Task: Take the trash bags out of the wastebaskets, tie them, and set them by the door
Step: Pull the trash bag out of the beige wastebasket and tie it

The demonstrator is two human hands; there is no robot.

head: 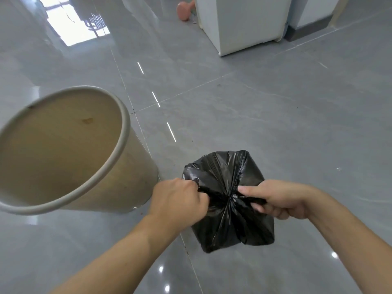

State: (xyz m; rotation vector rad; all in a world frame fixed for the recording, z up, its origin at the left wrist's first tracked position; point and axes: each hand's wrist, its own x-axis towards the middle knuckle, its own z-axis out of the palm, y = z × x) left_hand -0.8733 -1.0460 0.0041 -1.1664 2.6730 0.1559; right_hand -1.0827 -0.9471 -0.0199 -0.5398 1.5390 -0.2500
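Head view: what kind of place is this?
Probably an indoor room in a home or office, hard to say which: glossy grey tiled floor, a beige wastebasket standing on it, and a white cabinet or appliance by the wall.

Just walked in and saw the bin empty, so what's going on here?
A person is tying off a black trash bag on the grey floor. The left hand and right hand each grip a bunch of plastic at the bag's gathered top, pulling apart. The tan wastebasket beside it has no liner.
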